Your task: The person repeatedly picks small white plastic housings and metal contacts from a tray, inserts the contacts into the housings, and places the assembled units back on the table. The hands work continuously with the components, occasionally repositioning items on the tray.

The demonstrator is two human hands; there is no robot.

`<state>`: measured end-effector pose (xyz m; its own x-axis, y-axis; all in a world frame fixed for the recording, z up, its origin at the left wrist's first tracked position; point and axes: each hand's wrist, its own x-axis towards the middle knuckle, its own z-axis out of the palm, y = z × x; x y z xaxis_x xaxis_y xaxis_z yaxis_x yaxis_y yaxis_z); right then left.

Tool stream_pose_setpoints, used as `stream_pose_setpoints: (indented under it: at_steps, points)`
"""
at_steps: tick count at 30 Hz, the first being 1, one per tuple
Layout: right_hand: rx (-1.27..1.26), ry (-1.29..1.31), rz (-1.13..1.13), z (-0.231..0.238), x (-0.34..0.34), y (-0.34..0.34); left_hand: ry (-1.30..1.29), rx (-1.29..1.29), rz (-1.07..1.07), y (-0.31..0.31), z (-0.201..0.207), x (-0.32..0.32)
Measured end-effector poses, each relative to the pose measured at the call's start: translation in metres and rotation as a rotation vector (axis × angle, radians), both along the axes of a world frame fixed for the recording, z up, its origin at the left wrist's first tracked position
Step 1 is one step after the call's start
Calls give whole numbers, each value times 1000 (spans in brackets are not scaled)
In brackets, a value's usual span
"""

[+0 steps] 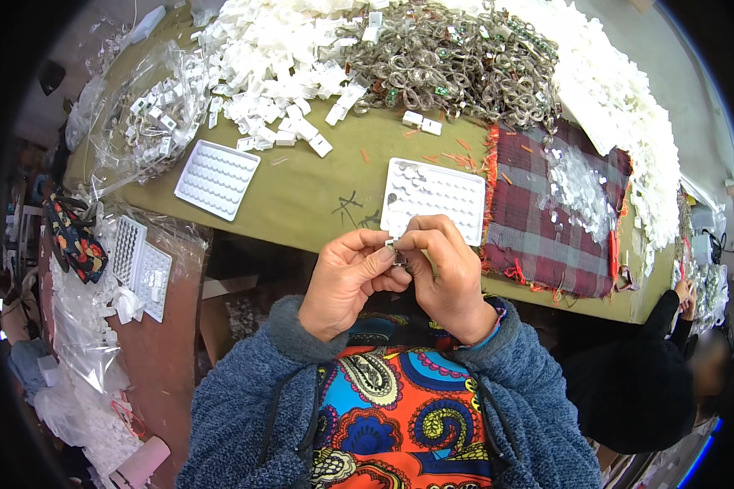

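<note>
My left hand (pixel 345 277) and my right hand (pixel 447 273) meet just in front of the bench's near edge, fingers closed in pinches. Between the fingertips is a small part with a white and green end (pixel 391 242); a bit of something dark shows below it, and the fingers hide the remainder. Right behind my hands lies a white tray (pixel 475 213) with rows of round pockets. Several silvery discs (pixel 408 175) sit in its left part. A pile of grey coiled cables (pixel 448 61) with small green boards among them lies farther back.
White plastic casings (pixel 261 49) are heaped at the back left, near a clear bag (pixel 151 122) of parts. Another pocketed tray (pixel 218 179) lies left. A plaid cloth (pixel 518 204) at right bears translucent pieces (pixel 581 191). At far right, a person's hands (pixel 683 300) show.
</note>
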<state>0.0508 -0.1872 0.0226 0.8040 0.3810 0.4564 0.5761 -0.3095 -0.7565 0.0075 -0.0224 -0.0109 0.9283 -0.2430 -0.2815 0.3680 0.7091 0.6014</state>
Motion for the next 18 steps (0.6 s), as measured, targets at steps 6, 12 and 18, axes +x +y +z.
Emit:
stream_pose_setpoints:
  at_steps: [6,12,18]
  points:
    - [-9,181,150,2,6,-19,26,30,-18,-8,3,-4]
    - [-64,-148,81,1,-6,-16,45,157,108,-6,14,0]
    - [269,657,-53,3,-7,-10,24,172,-49,2,16,-1]
